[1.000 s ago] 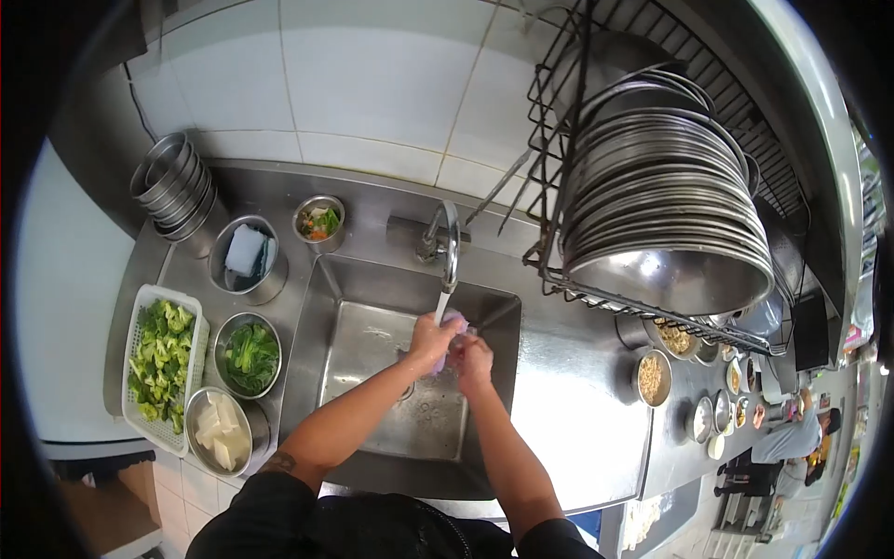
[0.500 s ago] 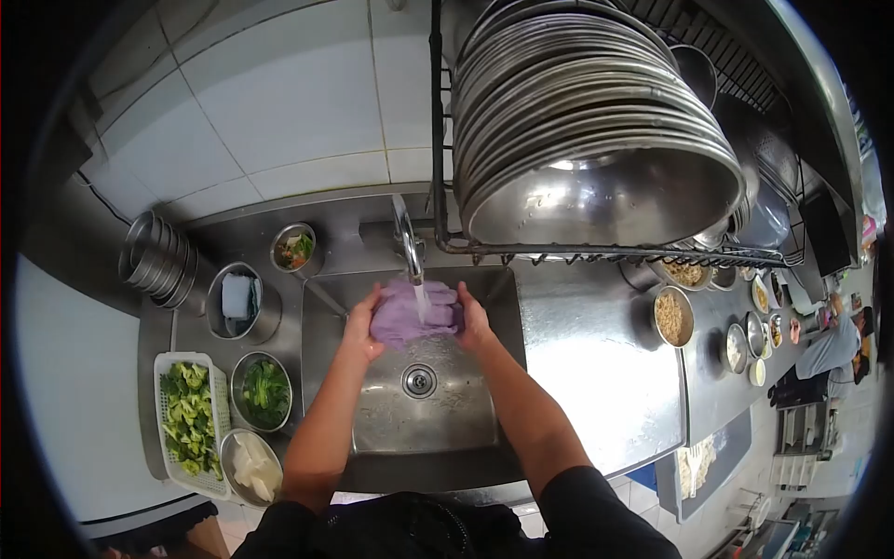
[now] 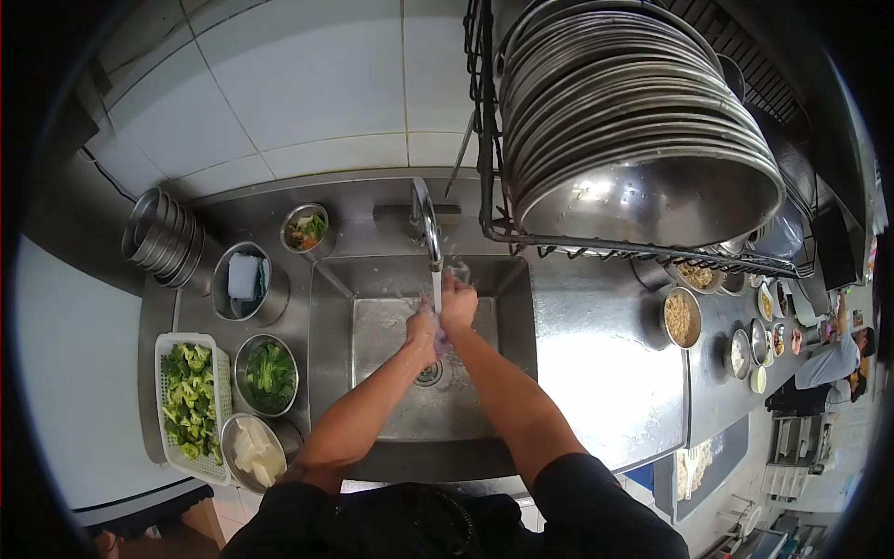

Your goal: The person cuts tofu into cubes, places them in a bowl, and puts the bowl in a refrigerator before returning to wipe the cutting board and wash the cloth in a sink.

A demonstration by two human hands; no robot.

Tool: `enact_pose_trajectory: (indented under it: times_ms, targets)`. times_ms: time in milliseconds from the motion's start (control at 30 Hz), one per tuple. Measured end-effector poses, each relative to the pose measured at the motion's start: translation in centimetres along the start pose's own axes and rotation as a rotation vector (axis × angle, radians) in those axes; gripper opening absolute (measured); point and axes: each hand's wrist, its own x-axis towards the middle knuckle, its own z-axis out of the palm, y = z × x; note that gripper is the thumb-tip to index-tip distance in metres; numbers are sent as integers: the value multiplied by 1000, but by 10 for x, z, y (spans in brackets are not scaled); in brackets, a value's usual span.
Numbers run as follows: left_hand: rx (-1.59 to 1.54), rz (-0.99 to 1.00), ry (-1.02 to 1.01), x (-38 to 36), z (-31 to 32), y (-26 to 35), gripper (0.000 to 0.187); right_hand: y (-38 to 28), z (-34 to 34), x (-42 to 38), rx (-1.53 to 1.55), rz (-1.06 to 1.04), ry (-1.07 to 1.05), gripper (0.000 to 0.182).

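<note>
In the head view, my left hand point(image 3: 422, 333) and my right hand point(image 3: 457, 303) are pressed close together under the tap point(image 3: 427, 224). Between them is a wet purple cloth point(image 3: 441, 345), bunched up and mostly hidden by my fingers. Both hands are closed around it, the right a little farther from me than the left. Water streams from the spout onto the hands and splashes around them. Below lies the steel sink point(image 3: 400, 424), its drain partly covered by the hands.
Left of the sink stand a basket of broccoli point(image 3: 191, 401), a bowl of leafy greens point(image 3: 268, 375), a bowl of pale slabs point(image 3: 253, 452) and a pot with a sponge point(image 3: 247, 279). Stacked steel bowls point(image 3: 643, 186) rest on a rack overhead. A co-worker point(image 3: 829, 363) is far right.
My hands have come together from the cloth's two sides and gripped it into a bunch. The spread cloth is now squeezed small. The view has shifted slightly.
</note>
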Motion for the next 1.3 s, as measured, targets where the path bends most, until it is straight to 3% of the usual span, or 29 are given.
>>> enact_pose_trajectory:
  times_ms: [33, 67, 100, 133, 167, 267, 333, 400, 467, 500, 533, 600, 633, 667, 733, 767, 800, 867, 900, 1000, 1033, 1067, 1133, 1167, 1200, 1233, 1300]
  targets:
    - [-11, 28, -19, 7, -4, -2, 47, 0, -6, 2, 39, 137, 11, 46]
    - [-36, 57, -42, 16, -5, -5, 48, 1, -1, -6, 19, 129, 14, 46]
    - [-204, 19, -273, 31, -23, -6, 55, 7, 14, -25, -102, 2, 110, 47]
    - [-214, 15, -277, 38, -40, -9, 55, 11, 20, -43, -214, -123, 205, 47]
    - [-230, 55, -300, 42, -54, -10, 57, -14, 5, -67, 128, -38, -128, 48]
    - [-257, 80, -302, 55, -68, -5, 63, 5, 5, -54, 106, 38, -185, 48]
    - [227, -153, -262, 38, -70, 19, 72, 24, 0, -27, 79, 59, -129, 42]
    - [200, -215, -316, 19, -69, 30, 82, 25, -20, -2, 412, 203, -237, 35]
    - [282, -256, 250, -7, -51, 36, 80, 11, -34, -4, 419, 190, -306, 30]
    - [180, -119, 134, -20, -39, 36, 68, 1, -41, -14, 377, 217, -499, 30]
    - [174, -111, 133, -16, -36, 31, 68, -3, -45, -17, 331, 237, -693, 29]
    - [62, -19, -166, -5, -25, 32, 48, -11, -56, -7, 249, 143, -634, 31]
    - [88, -52, -207, -9, -20, 37, 38, -6, -64, 2, 173, 75, -567, 35]
    - [80, -41, -212, -12, -13, 42, 38, -5, -71, 19, 166, 63, -572, 35]
    - [173, 70, -348, -38, 9, 46, 36, 11, -84, 41, 299, 249, -345, 42]
    - [136, 82, -361, -36, 23, 44, 38, 18, -76, 35, 494, 468, -281, 49]
    - [146, 81, -368, -46, 37, 47, 38, 38, -78, 32, 502, 463, -274, 49]
    - [113, 129, -573, -75, 63, 56, 40, 97, -78, 45, 917, 350, -641, 52]
    - [124, 161, -669, -70, 61, 58, 42, 99, -76, 63, 1062, 556, -786, 60]
    - [186, 39, -513, -59, 27, 85, 45, 17, -94, 31, 1066, 556, -706, 64]
    - [244, 3, -373, -45, 10, 88, 48, 32, -78, 42, 899, 469, -569, 60]
    - [320, -40, -261, -20, -9, 77, 51, -7, -76, 14, 663, 375, -430, 54]
    - [128, -119, -570, -2, -22, 52, 46, -4, -33, -4, -310, -290, -152, 33]
    - [273, 8, -648, 55, -49, 27, 44, 23, 14, -17, -107, -185, -7, 37]
    - [1015, 671, -843, 154, -95, 3, 41, -14, -3, -53, 213, -379, -205, 45]
    - [1046, 645, -957, 130, -21, -6, 41, -18, 5, -57, -94, -333, -109, 49]
    - [2284, 636, -964, 61, 19, 15, 41, -42, -18, -53, -120, -154, -183, 45]
